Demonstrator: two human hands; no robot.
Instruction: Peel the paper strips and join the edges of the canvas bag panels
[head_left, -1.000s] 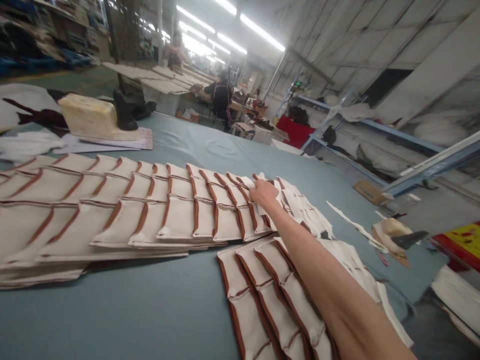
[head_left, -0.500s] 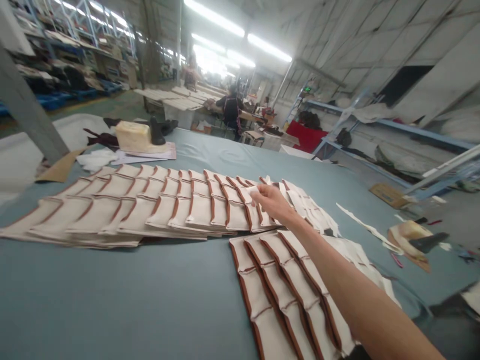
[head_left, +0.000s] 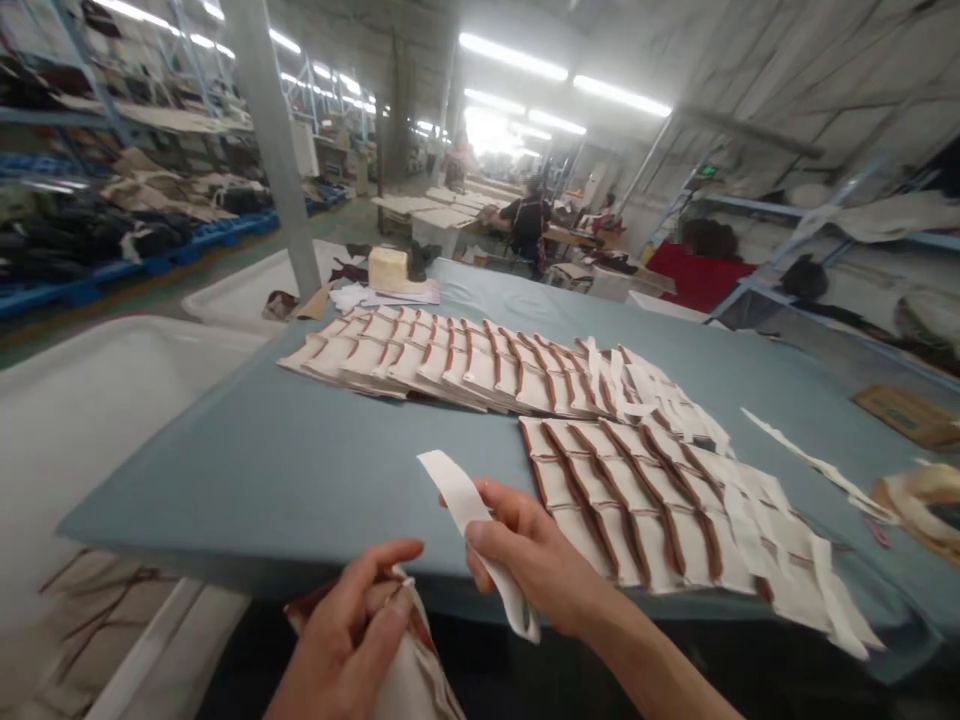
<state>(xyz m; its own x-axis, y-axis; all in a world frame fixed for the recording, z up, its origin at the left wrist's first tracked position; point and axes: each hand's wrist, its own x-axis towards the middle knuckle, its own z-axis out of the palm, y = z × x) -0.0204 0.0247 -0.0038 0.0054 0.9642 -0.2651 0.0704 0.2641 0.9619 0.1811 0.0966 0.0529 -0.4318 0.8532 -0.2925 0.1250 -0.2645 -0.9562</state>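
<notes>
My right hand (head_left: 536, 555) pinches a white fabric strip (head_left: 459, 490) between thumb and fingers, one end pointing up and left and the other hanging in a curl below. Low in the view, my left hand (head_left: 349, 635) grips a cream fabric piece with brown edging (head_left: 412, 665) at the table's near edge; most of that piece drops out of view. On the blue-green table (head_left: 300, 480), overlapping cream panels with brown binding (head_left: 450, 360) run in a long row. A second overlapping group of panels (head_left: 622, 500) lies nearer, right of my right hand, with white strips (head_left: 750, 520) at its right end.
A yellowish block (head_left: 388, 268) sits on papers at the far left of the table. A long narrow scrap (head_left: 810, 465) and a cardboard box (head_left: 907, 415) lie right. White bins (head_left: 112, 400) stand left, beside a metal post (head_left: 274, 140). A person (head_left: 529, 225) sits beyond.
My right hand has come back from the far row towards me, bringing a white strip. My left hand with the cream piece has entered view. The view has swung left.
</notes>
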